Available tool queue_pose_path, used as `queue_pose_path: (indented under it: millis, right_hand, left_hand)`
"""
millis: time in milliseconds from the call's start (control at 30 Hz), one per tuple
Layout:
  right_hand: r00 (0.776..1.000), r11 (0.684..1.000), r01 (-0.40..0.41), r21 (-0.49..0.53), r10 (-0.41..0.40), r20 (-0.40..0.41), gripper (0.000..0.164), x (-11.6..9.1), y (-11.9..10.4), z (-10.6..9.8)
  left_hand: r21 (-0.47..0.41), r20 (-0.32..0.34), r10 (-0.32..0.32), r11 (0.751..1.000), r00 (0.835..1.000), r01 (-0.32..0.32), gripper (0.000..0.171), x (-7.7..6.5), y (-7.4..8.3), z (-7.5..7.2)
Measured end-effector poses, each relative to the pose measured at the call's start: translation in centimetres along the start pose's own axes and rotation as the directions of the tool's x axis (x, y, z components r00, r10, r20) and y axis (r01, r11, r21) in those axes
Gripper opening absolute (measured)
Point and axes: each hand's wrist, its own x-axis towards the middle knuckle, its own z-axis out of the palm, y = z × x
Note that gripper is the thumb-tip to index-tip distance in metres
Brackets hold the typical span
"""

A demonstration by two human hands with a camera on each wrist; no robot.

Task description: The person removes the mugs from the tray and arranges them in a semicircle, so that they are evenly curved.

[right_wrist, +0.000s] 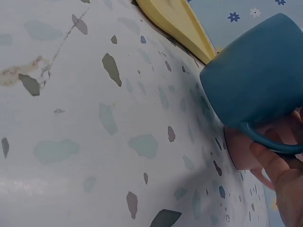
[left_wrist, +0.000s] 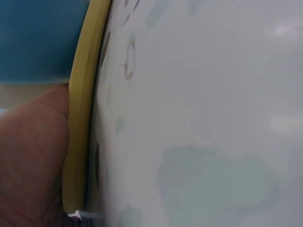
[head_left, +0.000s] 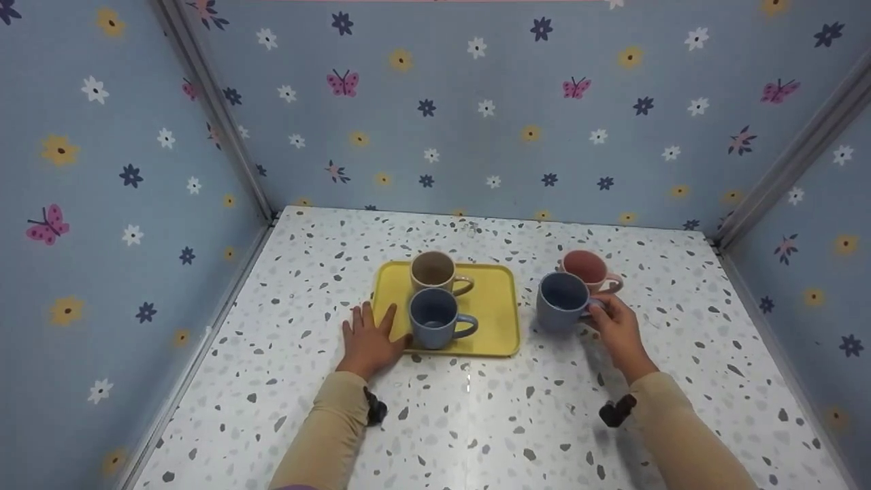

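Observation:
My right hand [head_left: 618, 333] pinches the handle of a blue mug [head_left: 562, 303], which is lifted off the table beside the tray in the right wrist view. Behind that mug stands a pink mug [head_left: 586, 267], partly covered by it. My left hand [head_left: 369, 344] lies with spread fingers on the left front corner of a yellow tray [head_left: 493, 309], thumb close to a second blue mug [head_left: 433, 320]. That mug sits on the tray in front of a beige mug [head_left: 433, 270], both handles pointing right. In the left wrist view the hand presses at the tray rim [left_wrist: 80, 109].
The table [head_left: 469, 422] is white with grey speckles. Flower-patterned panels enclose it at the back [head_left: 476, 122], the left [head_left: 122, 224] and the right [head_left: 816, 272]. A dark wrist camera [head_left: 618, 411] is strapped under the right sleeve.

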Motion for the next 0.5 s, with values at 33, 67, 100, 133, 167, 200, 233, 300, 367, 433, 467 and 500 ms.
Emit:
queue_pose_path:
  millis: [33,67,100,133,167,200,233,300,367,433,467,500]
  right_hand:
    - [1.0,1.0,0.017,0.017,-0.017,0.001,0.036,0.0,0.1,-0.1]
    - [1.0,0.999,0.031,0.03,-0.031,0.002,0.035,0.0,0.3,-0.2]
    - [0.999,0.998,0.045,0.033,-0.045,0.001,0.035,-0.1,0.5,-0.3]
    - [0.998,0.998,0.06,0.033,-0.06,0.001,0.035,-0.1,0.6,-0.5]
    - [0.997,0.996,0.075,0.039,-0.075,0.005,0.034,-0.1,0.8,-0.6]
    - [0.996,0.996,0.085,0.04,-0.086,0.008,0.034,-0.1,0.9,-0.8]
    - [0.997,0.996,0.082,0.037,-0.082,0.01,0.034,-0.2,1.0,-0.9]
    - [0.997,0.996,0.08,0.034,-0.081,0.012,0.033,-0.4,1.1,-1.2]
    - [0.996,0.996,0.083,0.031,-0.084,0.018,0.033,-0.5,1.2,-1.5]
    - [0.996,0.995,0.091,0.033,-0.092,0.022,0.033,-0.6,1.3,-1.8]
    - [0.995,0.995,0.097,0.032,-0.098,0.025,0.034,-0.7,1.4,-2.0]
    - [0.994,0.994,0.101,0.032,-0.102,0.027,0.034,-0.7,1.4,-2.1]
  left_hand:
    - [0.001,0.003,-0.002,1.0,1.0,0.002,0.081,0.0,0.0,0.0]
    - [0.004,0.007,-0.003,1.0,1.0,0.003,0.081,0.0,0.0,0.1]
    - [0.005,0.01,-0.004,1.0,1.0,0.004,0.081,0.0,0.0,0.1]
    - [0.008,0.012,-0.005,1.0,1.0,0.005,0.081,0.1,-0.1,0.1]
    - [0.009,0.014,-0.007,1.0,1.0,0.007,0.081,0.1,-0.1,0.2]
    - [0.012,0.018,-0.009,1.0,1.0,0.009,0.08,0.1,-0.1,0.2]
    - [0.012,0.017,-0.007,1.0,1.0,0.007,0.08,0.1,-0.1,0.2]
    - [0.013,0.017,-0.005,1.0,1.0,0.005,0.08,0.0,0.0,0.2]
    - [0.009,0.017,-0.005,1.0,1.0,0.005,0.08,0.0,0.0,0.1]
    - [0.004,0.011,-0.004,1.0,1.0,0.004,0.079,-0.1,0.1,0.0]
    - [0.002,0.009,-0.006,1.0,1.0,0.006,0.079,-0.1,0.1,0.0]
    - [-0.001,0.009,-0.009,1.0,1.0,0.009,0.079,-0.1,0.1,-0.1]
